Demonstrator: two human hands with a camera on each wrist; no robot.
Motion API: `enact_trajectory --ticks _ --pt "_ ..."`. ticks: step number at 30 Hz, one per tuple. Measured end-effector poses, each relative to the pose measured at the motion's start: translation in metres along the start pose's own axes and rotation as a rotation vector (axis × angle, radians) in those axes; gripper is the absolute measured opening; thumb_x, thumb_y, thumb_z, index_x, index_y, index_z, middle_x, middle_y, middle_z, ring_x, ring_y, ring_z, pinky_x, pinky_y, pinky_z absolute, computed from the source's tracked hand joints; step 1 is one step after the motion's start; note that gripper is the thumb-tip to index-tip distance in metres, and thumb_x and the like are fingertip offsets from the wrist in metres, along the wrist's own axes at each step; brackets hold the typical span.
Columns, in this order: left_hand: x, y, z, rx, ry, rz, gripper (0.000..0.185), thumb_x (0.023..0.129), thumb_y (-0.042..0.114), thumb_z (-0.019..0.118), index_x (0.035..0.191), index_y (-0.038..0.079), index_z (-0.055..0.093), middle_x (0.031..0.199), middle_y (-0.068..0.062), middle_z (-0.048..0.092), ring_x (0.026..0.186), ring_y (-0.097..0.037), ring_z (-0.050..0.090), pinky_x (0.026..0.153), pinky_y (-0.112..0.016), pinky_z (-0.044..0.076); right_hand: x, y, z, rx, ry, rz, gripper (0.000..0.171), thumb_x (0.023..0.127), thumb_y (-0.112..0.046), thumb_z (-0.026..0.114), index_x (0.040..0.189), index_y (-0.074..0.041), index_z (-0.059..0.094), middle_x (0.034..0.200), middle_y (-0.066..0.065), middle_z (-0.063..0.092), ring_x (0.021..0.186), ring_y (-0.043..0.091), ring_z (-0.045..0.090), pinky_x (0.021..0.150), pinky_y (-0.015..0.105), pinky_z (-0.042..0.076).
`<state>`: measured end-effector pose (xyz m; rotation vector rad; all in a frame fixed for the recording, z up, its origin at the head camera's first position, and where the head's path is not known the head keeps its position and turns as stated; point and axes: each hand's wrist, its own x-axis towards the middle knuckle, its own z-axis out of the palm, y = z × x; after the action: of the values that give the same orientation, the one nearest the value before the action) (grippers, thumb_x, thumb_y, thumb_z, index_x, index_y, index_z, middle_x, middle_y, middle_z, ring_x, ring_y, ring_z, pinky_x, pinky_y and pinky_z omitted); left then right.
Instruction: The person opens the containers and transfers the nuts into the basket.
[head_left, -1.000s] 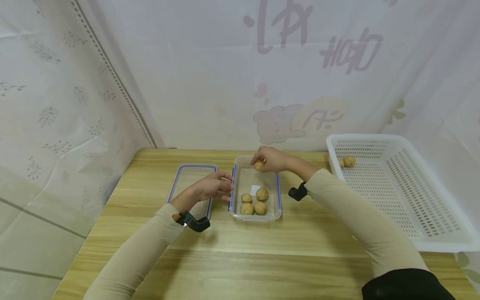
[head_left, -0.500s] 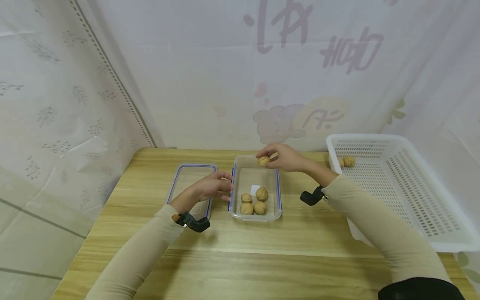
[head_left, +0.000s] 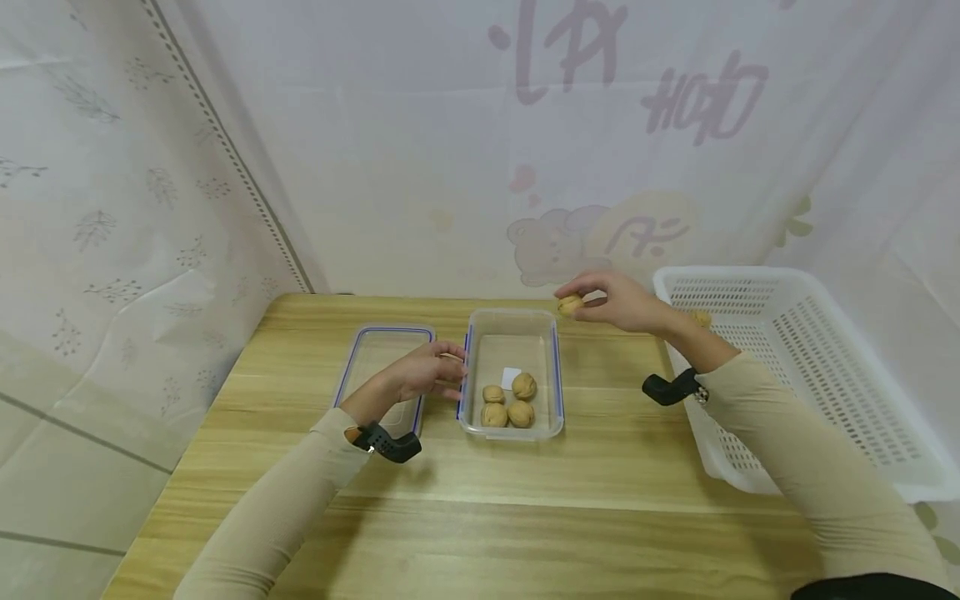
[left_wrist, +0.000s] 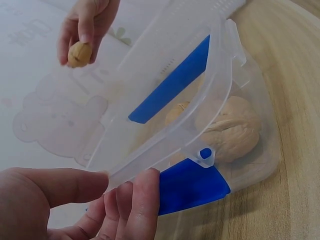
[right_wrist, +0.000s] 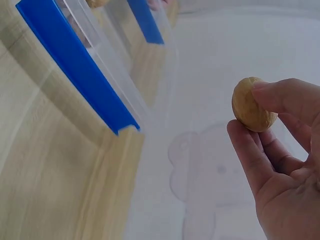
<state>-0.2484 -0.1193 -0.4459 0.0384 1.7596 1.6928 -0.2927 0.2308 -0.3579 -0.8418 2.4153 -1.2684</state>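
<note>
In the head view my right hand point(head_left: 618, 302) pinches a walnut point(head_left: 569, 305) between thumb and fingers, above the table just right of the plastic box's far end. The right wrist view shows this walnut point(right_wrist: 252, 104) held at the fingertips. My left hand point(head_left: 429, 372) rests its fingers against the left side of the clear box point(head_left: 559, 379). In the left wrist view, the fingers point(left_wrist: 142, 202) lie at the blue latch point(left_wrist: 192, 187) and the thumb is close to the rim. Several walnuts point(head_left: 521, 414) sit in the box's near end.
A white perforated basket point(head_left: 825, 312) stands at the right, with a walnut point(head_left: 701, 318) in its far left corner, partly behind my right forearm. Left of the box lies a clear lid point(head_left: 378, 346) with a blue seal, partly under my left hand. A printed curtain point(head_left: 420, 167) hangs behind the table.
My right hand has moved right with the walnut, from over the box's far end to outside its right edge. The left hand and the box have stayed in place.
</note>
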Motion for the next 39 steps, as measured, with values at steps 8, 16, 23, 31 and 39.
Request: enact_trajectory --ticks 8,16,23,31,39 --pt "0.0 0.002 0.0 -0.001 -0.007 0.0 0.038 0.101 -0.005 0.051 0.137 -0.01 0.038 0.097 -0.008 0.054 0.085 -0.016 0.058 0.083 -0.036 0.064 -0.027 0.006 -0.03 -0.019 0.085 0.085 0.037 0.097 -0.006 0.069 0.134 -0.006 0.064 0.139 0.012 0.058 0.122 0.021 0.052 0.095 0.024 0.057" --pt "0.0 0.004 0.002 -0.009 -0.001 -0.008 0.038 0.101 -0.005 0.051 0.137 -0.009 0.039 0.094 -0.006 0.053 0.083 -0.016 0.057 0.083 -0.036 0.064 -0.054 0.021 -0.054 -0.068 0.202 0.132 0.038 0.099 -0.014 0.069 0.137 -0.01 0.064 0.139 0.007 0.059 0.117 0.007 0.055 0.089 0.014 0.051" --pt "0.001 0.001 0.0 -0.014 -0.004 -0.011 0.037 0.101 -0.006 0.051 0.136 -0.008 0.039 0.095 -0.007 0.054 0.087 -0.017 0.057 0.084 -0.037 0.064 -0.075 0.043 -0.071 -0.061 0.281 0.22 0.044 0.1 -0.02 0.068 0.141 -0.007 0.059 0.141 0.01 0.058 0.117 0.002 0.054 0.088 0.011 0.049" --pt "0.0 -0.002 -0.002 -0.019 -0.014 0.004 0.039 0.101 -0.005 0.051 0.137 -0.01 0.037 0.092 -0.006 0.055 0.085 -0.016 0.057 0.082 -0.036 0.064 -0.094 0.074 -0.09 -0.033 0.325 0.287 0.051 0.101 -0.022 0.066 0.145 -0.001 0.053 0.127 -0.012 0.063 0.107 -0.005 0.057 0.087 0.007 0.046" --pt "-0.002 0.0 -0.001 -0.021 -0.021 0.007 0.042 0.101 -0.004 0.052 0.139 -0.011 0.036 0.094 -0.007 0.056 0.086 -0.017 0.059 0.081 -0.035 0.064 -0.119 0.102 -0.104 -0.017 0.328 0.398 0.062 0.101 -0.037 0.064 0.15 -0.003 0.046 0.12 -0.024 0.059 0.108 -0.01 0.052 0.086 0.004 0.043"
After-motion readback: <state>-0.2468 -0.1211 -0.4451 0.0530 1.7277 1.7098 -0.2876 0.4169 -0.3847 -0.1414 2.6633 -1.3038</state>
